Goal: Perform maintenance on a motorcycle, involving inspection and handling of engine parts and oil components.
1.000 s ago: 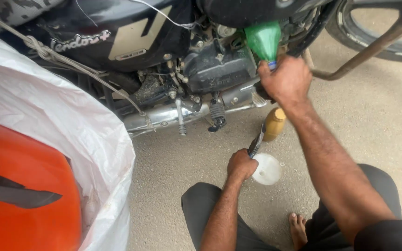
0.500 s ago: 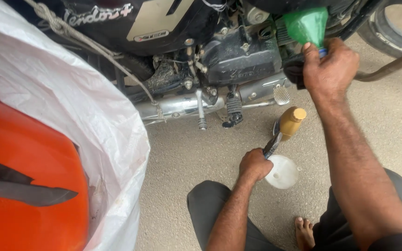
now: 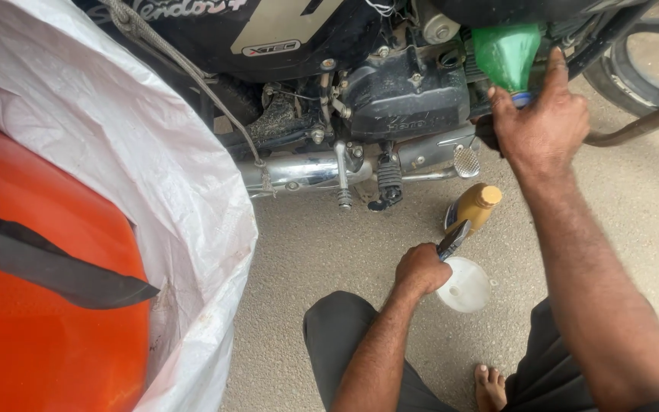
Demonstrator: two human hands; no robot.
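Note:
My right hand (image 3: 541,126) grips the narrow neck of a green funnel (image 3: 506,52) held against the black engine of a motorcycle (image 3: 406,91). Lower down, my left hand (image 3: 421,268) is closed around a dark tool handle (image 3: 452,239) that points up toward a yellow-brown bottle (image 3: 473,207) standing on the ground. A round white funnel or lid (image 3: 464,284) lies on the concrete just right of my left hand. My knees and one bare foot (image 3: 491,385) show at the bottom.
A white woven sack (image 3: 116,160) over an orange object (image 3: 32,305) fills the left side. The chrome exhaust pipe (image 3: 299,169), footpeg and gear lever hang under the engine. A wheel (image 3: 650,61) and stand bar are at the upper right.
The view has shifted so the engine and both hands sit further right and higher. My right hand stays on the green funnel, my left stays on the tool by the bottle.

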